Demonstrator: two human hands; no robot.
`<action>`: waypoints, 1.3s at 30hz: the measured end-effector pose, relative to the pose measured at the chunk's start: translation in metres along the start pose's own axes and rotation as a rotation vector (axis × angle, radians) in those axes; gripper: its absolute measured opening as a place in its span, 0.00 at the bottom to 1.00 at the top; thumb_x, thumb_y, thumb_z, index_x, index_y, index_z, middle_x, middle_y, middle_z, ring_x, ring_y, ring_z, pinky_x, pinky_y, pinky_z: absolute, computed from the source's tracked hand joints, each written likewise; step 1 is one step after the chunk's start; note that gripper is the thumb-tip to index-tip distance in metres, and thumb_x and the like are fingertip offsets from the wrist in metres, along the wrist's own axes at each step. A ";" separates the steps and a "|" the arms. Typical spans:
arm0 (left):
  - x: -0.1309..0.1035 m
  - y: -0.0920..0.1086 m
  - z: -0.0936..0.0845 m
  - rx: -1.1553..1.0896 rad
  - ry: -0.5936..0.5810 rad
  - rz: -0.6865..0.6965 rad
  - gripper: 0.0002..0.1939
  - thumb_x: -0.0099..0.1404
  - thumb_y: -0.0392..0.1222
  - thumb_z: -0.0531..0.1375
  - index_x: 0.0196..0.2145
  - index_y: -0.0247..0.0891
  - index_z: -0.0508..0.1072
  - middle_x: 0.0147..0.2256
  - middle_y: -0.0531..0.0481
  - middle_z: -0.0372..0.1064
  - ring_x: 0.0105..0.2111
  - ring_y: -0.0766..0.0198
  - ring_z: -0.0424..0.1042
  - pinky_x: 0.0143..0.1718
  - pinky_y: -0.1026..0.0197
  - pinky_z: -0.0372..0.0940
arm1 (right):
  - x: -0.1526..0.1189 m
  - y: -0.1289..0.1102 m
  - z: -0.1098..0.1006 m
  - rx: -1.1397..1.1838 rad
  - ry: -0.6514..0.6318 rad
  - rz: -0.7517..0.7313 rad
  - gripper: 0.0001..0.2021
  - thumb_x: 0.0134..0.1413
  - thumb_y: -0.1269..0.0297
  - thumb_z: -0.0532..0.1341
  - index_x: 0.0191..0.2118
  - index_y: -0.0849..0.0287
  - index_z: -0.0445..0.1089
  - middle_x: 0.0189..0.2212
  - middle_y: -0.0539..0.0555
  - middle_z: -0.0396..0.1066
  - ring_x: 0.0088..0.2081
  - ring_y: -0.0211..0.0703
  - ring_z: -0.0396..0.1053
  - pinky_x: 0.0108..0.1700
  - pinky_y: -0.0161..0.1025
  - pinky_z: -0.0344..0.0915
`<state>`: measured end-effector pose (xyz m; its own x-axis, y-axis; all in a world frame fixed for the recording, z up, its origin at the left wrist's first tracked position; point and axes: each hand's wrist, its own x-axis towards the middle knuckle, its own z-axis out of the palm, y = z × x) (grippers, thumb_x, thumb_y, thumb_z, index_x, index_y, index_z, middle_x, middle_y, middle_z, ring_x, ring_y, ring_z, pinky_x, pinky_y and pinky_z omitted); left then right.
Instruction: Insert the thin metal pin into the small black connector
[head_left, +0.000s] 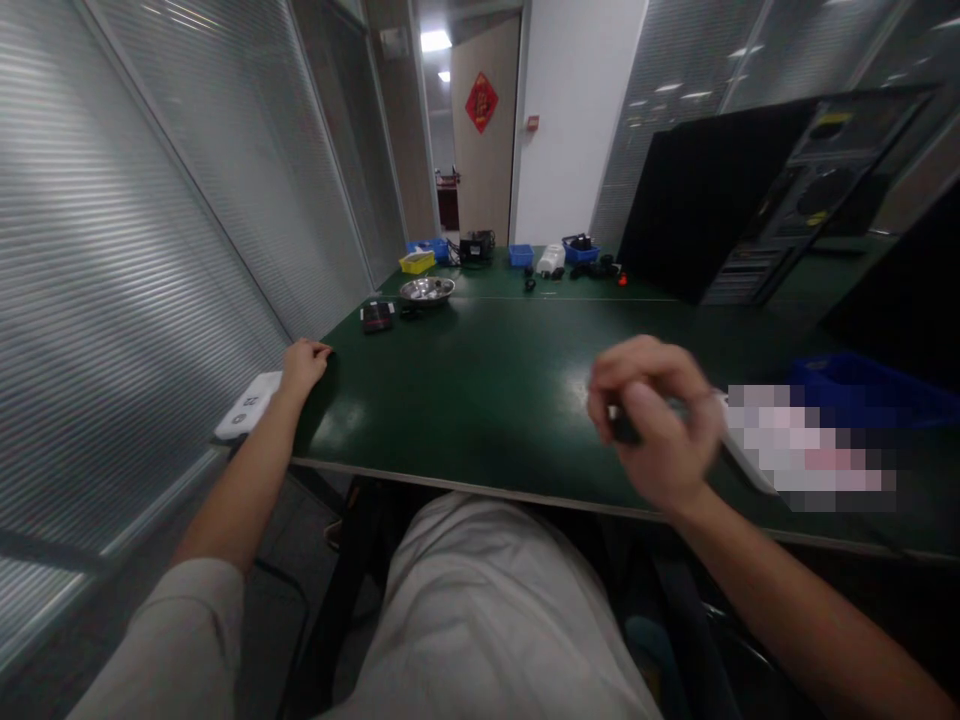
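My left hand (304,366) rests at the left edge of the dark green table (465,370), its fingers bent and pressed together. Whatever may be between those fingertips is too small to make out. Above the right half of the table, my right hand (660,420) is raised, with its fingers curled in towards the thumb. A dark patch shows inside its grip, and motion blur hides what it is. Just beyond that hand lies a pale, flat thing (746,445), partly covered by pixelation.
Behind my left forearm is a white box (251,405). A metal bowl (427,290) and a small dark box (377,317) stand further back. Blue trays (520,256) and cables line the far edge. Right are a computer tower (720,200) and a blue bin (870,390).
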<state>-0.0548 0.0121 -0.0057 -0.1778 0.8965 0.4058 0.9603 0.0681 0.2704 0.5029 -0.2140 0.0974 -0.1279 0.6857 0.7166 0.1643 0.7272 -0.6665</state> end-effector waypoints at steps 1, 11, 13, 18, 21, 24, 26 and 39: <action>0.001 0.000 0.000 -0.014 -0.003 -0.014 0.19 0.67 0.43 0.56 0.47 0.34 0.82 0.46 0.36 0.76 0.49 0.46 0.73 0.57 0.50 0.64 | 0.009 0.012 0.002 -0.092 -0.045 0.012 0.13 0.72 0.54 0.53 0.43 0.53 0.71 0.38 0.52 0.71 0.27 0.37 0.67 0.28 0.37 0.63; 0.004 0.000 -0.002 -0.196 -0.064 -0.182 0.19 0.62 0.49 0.61 0.45 0.36 0.82 0.41 0.42 0.81 0.39 0.54 0.78 0.44 0.58 0.70 | 0.033 0.134 -0.005 -0.905 -0.727 0.096 0.13 0.71 0.57 0.52 0.47 0.56 0.71 0.40 0.57 0.77 0.37 0.46 0.72 0.37 0.39 0.57; 0.003 0.001 -0.002 -0.216 -0.067 -0.200 0.21 0.62 0.51 0.61 0.46 0.36 0.82 0.40 0.42 0.81 0.37 0.56 0.78 0.41 0.59 0.70 | 0.028 0.134 -0.003 -0.932 -0.728 0.079 0.14 0.71 0.57 0.51 0.46 0.56 0.70 0.40 0.56 0.77 0.35 0.45 0.72 0.35 0.39 0.55; -0.001 0.005 -0.003 -0.187 -0.006 -0.189 0.18 0.62 0.51 0.62 0.43 0.36 0.82 0.38 0.42 0.81 0.37 0.55 0.77 0.46 0.56 0.69 | 0.025 0.128 0.000 -0.967 -0.714 0.054 0.14 0.72 0.56 0.50 0.47 0.55 0.70 0.39 0.56 0.78 0.33 0.45 0.72 0.33 0.39 0.52; -0.002 0.009 -0.003 -0.110 0.020 -0.107 0.17 0.64 0.50 0.61 0.40 0.37 0.83 0.38 0.41 0.81 0.39 0.52 0.77 0.49 0.55 0.68 | 0.025 0.128 0.000 -0.968 -0.711 0.061 0.14 0.72 0.56 0.50 0.47 0.55 0.70 0.38 0.56 0.78 0.33 0.45 0.72 0.33 0.39 0.52; -0.002 0.013 -0.003 -0.063 0.017 -0.078 0.15 0.64 0.47 0.60 0.40 0.37 0.83 0.39 0.39 0.81 0.41 0.49 0.78 0.49 0.54 0.68 | 0.024 0.128 -0.001 -0.966 -0.720 0.066 0.14 0.72 0.56 0.50 0.48 0.55 0.69 0.38 0.56 0.78 0.33 0.45 0.72 0.33 0.39 0.52; -0.003 0.014 -0.003 -0.054 0.021 -0.078 0.15 0.64 0.45 0.60 0.40 0.36 0.83 0.40 0.39 0.81 0.42 0.49 0.77 0.50 0.53 0.68 | 0.024 0.129 -0.001 -0.967 -0.722 0.067 0.14 0.72 0.56 0.50 0.49 0.55 0.69 0.37 0.56 0.78 0.32 0.44 0.72 0.33 0.39 0.52; -0.021 0.067 -0.019 -0.135 -0.069 0.058 0.10 0.62 0.46 0.64 0.34 0.39 0.83 0.36 0.43 0.80 0.38 0.52 0.77 0.46 0.55 0.69 | 0.018 0.125 0.009 -0.906 -0.626 0.082 0.14 0.72 0.55 0.51 0.50 0.55 0.68 0.43 0.55 0.77 0.37 0.46 0.73 0.36 0.39 0.57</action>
<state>0.0089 -0.0101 0.0204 -0.1034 0.9256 0.3640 0.9302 -0.0396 0.3649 0.5128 -0.1104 0.0246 -0.5144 0.8120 0.2758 0.8181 0.5611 -0.1258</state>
